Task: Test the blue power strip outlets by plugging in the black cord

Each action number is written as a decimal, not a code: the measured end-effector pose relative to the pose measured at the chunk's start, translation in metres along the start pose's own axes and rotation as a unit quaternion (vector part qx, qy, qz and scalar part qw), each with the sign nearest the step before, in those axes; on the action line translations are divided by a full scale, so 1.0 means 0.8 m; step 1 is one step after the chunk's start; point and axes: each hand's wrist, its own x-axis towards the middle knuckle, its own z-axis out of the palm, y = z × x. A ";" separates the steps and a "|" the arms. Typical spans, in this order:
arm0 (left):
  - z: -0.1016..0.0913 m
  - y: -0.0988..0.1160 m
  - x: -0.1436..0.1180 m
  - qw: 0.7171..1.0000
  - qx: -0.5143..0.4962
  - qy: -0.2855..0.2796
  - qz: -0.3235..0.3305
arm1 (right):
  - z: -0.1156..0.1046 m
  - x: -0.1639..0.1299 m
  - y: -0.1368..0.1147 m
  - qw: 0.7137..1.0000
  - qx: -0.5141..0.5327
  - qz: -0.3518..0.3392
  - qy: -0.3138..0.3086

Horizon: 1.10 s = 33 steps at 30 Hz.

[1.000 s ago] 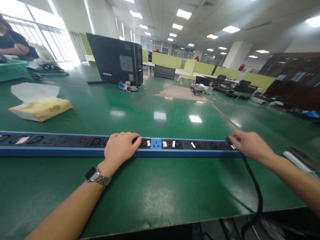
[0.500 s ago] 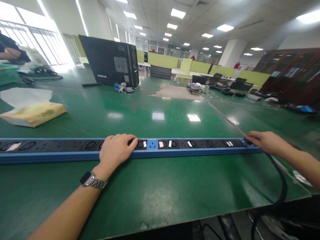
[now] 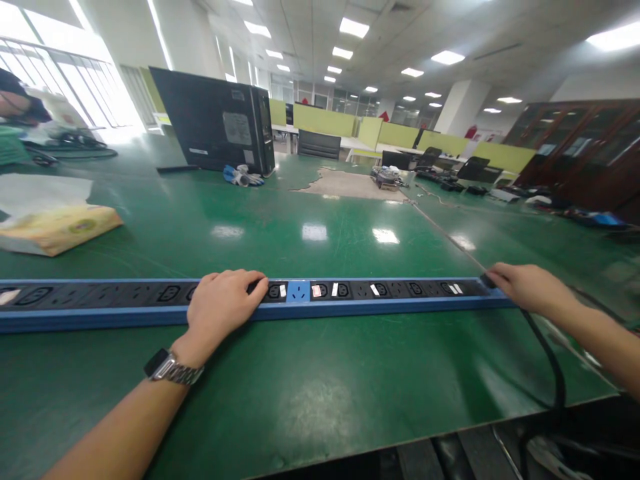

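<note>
A long blue and black power strip (image 3: 350,297) with several sockets lies across the green table (image 3: 320,393), parallel to the near edge. My left hand (image 3: 220,303), a metal watch on its wrist, rests palm down over the strip near its middle. At the strip's right end my right hand (image 3: 525,288) covers the spot where the black cable (image 3: 550,360) leaves it. The cable curves down over the table's front edge.
A yellow tissue pack (image 3: 55,227) lies at the left. A black computer case (image 3: 215,123) stands further back with blue and white gloves (image 3: 243,177) beside it. A person (image 3: 15,107) sits at the far left. Office desks and chairs fill the background.
The power strip has slid to the right along the table under both hands, and my right hand has gone further right with its end. The cable's loop has shifted right.
</note>
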 end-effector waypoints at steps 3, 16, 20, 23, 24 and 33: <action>0.000 0.000 0.000 1.000 0.000 0.002 -0.005 | -0.005 0.005 0.030 0.999 0.038 0.032 -0.019; 0.002 -0.001 0.001 1.000 0.003 -0.003 -0.002 | 0.013 -0.002 0.005 0.999 0.015 0.004 -0.050; 0.000 0.000 0.000 1.000 0.000 0.001 -0.001 | 0.008 -0.006 0.003 0.999 -0.001 0.001 -0.044; 0.000 0.000 0.000 1.000 -0.003 0.003 0.002 | 0.008 -0.012 0.005 0.999 0.008 0.040 0.009; 0.001 0.000 0.000 1.000 -0.003 0.004 0.003 | 0.009 -0.013 0.005 0.999 0.016 0.036 0.029; 0.001 0.000 0.000 1.000 0.005 0.002 -0.001 | 0.018 0.000 -0.012 1.000 0.000 -0.011 -0.008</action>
